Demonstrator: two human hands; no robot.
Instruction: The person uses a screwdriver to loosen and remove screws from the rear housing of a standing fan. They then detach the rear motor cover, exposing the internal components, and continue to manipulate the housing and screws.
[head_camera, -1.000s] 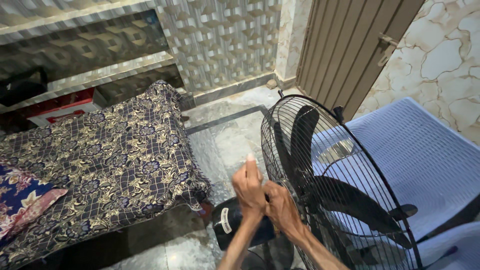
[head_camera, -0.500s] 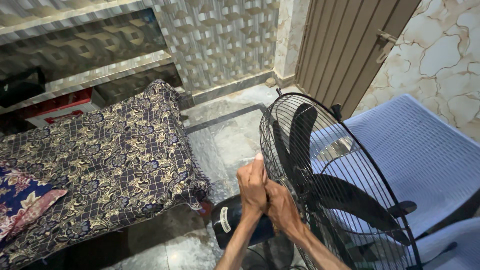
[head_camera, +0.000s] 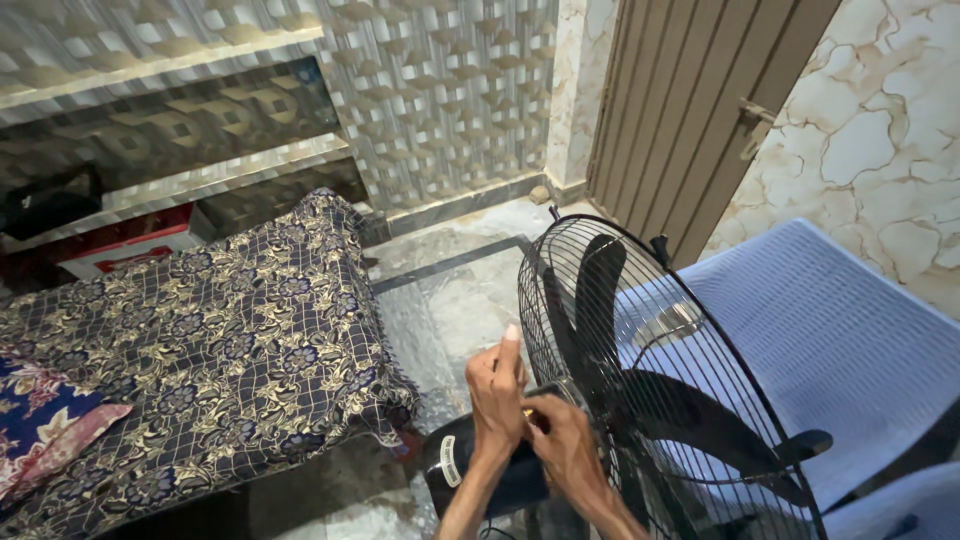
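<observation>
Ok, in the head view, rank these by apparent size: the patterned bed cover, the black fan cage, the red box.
1. Dark floral patterned bed cover
2. Round black wire fan cage, though it sits nearer the camera, so this order is unsure
3. Red box, partly hidden

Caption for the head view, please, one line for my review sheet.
Both hands, left hand and right hand, meet behind the black fan's wire guard, beside a patterned bed.

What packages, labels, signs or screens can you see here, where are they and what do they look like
Label sticker: small white oval on the black motor housing, just below the left hand.
Box: long, flat, red and white, on the floor behind the patterned bed cover, far left.
No screens or signs.
</observation>
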